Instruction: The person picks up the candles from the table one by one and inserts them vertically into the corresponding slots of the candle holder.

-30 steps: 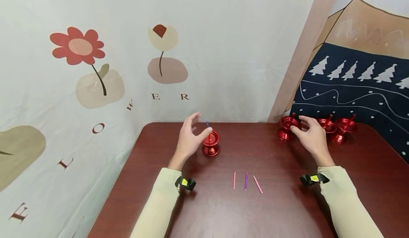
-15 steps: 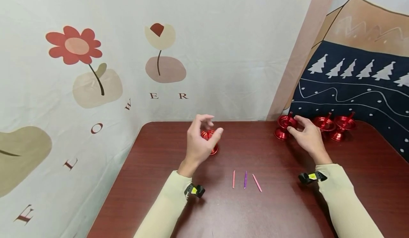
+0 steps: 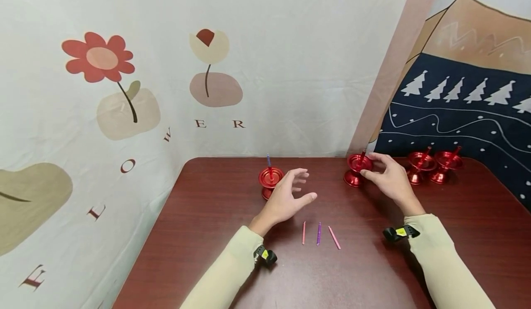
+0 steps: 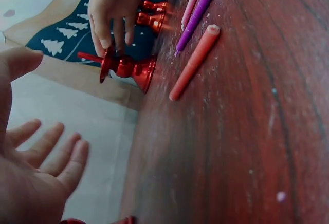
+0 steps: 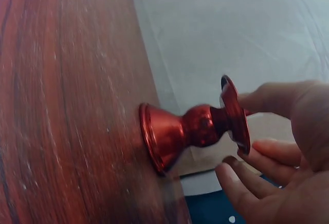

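Note:
My right hand (image 3: 392, 181) holds a shiny red metal candle holder (image 3: 353, 179) by the rim of its dish, thumb on one side and fingers on the other. In the right wrist view the flared foot of this candle holder (image 5: 162, 139) stands at the tabletop. A short red spike rises from its dish. My left hand (image 3: 285, 201) hovers with fingers spread and nothing in it, just right of a second red candle holder (image 3: 264, 180). That one carries an upright blue candle (image 3: 268, 160), and the hand partly covers its foot.
Three thin candles lie in front on the brown table (image 3: 199, 235): a coral one (image 3: 303, 233), a purple one (image 3: 319, 234) and a pink one (image 3: 334, 238). Two more red holders, one (image 3: 415, 178) beside another (image 3: 439, 176), stand at the back right. A printed curtain (image 3: 298, 69) hangs behind.
My left hand has moved rightward and down, away from the holder with the blue candle. My right hand has brought its candle holder a little to the left, away from the other two.

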`<state>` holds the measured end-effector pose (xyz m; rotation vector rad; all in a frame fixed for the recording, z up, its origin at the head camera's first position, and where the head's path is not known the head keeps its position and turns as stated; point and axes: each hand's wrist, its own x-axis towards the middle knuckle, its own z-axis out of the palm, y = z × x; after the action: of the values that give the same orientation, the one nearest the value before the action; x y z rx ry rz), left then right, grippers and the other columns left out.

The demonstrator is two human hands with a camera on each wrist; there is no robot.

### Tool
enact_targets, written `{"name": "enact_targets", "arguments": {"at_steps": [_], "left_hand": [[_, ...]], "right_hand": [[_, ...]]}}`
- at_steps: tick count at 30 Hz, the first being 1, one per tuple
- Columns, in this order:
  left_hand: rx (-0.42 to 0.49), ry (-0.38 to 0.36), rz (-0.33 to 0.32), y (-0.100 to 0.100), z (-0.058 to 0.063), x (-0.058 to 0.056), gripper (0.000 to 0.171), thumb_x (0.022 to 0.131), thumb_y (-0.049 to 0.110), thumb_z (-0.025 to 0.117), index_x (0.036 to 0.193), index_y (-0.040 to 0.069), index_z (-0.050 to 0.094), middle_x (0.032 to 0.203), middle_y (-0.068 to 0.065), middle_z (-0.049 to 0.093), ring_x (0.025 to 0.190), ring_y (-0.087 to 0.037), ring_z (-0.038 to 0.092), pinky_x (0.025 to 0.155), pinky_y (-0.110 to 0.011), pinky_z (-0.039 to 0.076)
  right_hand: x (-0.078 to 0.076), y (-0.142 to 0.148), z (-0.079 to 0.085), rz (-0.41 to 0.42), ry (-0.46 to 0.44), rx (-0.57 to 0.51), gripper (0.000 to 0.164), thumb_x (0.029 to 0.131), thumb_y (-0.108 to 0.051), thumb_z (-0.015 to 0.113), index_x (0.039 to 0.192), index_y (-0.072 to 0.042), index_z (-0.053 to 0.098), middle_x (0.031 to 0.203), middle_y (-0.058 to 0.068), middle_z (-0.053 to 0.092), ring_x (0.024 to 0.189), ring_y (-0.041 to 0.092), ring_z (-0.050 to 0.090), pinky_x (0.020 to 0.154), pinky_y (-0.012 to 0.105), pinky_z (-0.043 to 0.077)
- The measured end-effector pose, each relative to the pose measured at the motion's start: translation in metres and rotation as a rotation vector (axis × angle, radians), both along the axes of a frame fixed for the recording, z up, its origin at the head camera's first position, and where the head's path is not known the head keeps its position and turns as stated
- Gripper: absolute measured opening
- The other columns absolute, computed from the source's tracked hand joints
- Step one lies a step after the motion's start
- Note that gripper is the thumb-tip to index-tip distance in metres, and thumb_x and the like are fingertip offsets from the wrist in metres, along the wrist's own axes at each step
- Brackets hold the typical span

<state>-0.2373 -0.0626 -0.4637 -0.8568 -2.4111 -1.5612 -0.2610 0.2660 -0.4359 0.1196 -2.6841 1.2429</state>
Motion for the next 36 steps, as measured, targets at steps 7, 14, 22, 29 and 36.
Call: {"name": "enact_targets", "arguments": {"at_steps": [7, 14, 22, 29, 36], "left_hand": [[-0.050, -0.108, 0.001, -0.004, -0.017, -0.009, 0.078, 0.098, 0.040, 0.083, 0.161, 0.008, 0.049, 0.154, -0.012, 0.061, 0.137, -0.025, 0.064, 0.109, -0.036, 0.055], [-0.056, -0.107, -0.005, -0.003, -0.022, -0.013, 0.079, 0.101, 0.042, 0.079, 0.162, 0.004, 0.047, 0.154, -0.015, 0.060, 0.139, -0.031, 0.062, 0.108, -0.044, 0.055], [-0.016, -0.153, 0.009, -0.002, -0.038, -0.024, 0.087, 0.095, 0.048, 0.086, 0.163, 0.011, 0.048, 0.155, -0.007, 0.060, 0.141, -0.025, 0.060, 0.112, -0.045, 0.053], [-0.052, -0.204, -0.011, -0.001, 0.000, -0.001, 0.080, 0.099, 0.027, 0.083, 0.163, 0.003, 0.044, 0.157, -0.021, 0.057, 0.146, -0.035, 0.056, 0.116, -0.053, 0.050], [-0.081, -0.145, -0.010, -0.003, -0.014, -0.008, 0.081, 0.100, 0.034, 0.081, 0.164, 0.002, 0.043, 0.155, -0.015, 0.061, 0.144, -0.030, 0.058, 0.112, -0.047, 0.054]], "right_hand": [[0.004, -0.010, 0.003, 0.088, 0.010, 0.006, 0.061, 0.100, -0.020, 0.084, 0.151, 0.003, 0.059, 0.144, 0.029, 0.065, 0.126, 0.045, 0.069, 0.091, 0.010, 0.047], [0.007, -0.024, 0.003, 0.148, 0.017, 0.003, 0.059, 0.097, -0.015, 0.086, 0.147, 0.003, 0.062, 0.143, 0.028, 0.067, 0.123, 0.044, 0.071, 0.104, 0.048, 0.059], [0.011, -0.041, 0.003, 0.212, 0.036, -0.010, 0.059, 0.094, -0.013, 0.089, 0.145, 0.003, 0.065, 0.135, 0.025, 0.070, 0.115, 0.040, 0.073, 0.101, 0.055, 0.059], [0.013, -0.053, 0.001, 0.249, 0.078, 0.046, 0.058, 0.091, -0.019, 0.094, 0.140, -0.001, 0.071, 0.122, 0.017, 0.076, 0.095, 0.027, 0.074, 0.082, 0.032, 0.061], [0.016, -0.065, -0.003, 0.287, 0.109, -0.003, 0.053, 0.088, -0.009, 0.095, 0.135, 0.003, 0.074, 0.106, 0.014, 0.080, 0.084, 0.022, 0.076, 0.076, 0.023, 0.060]]}}
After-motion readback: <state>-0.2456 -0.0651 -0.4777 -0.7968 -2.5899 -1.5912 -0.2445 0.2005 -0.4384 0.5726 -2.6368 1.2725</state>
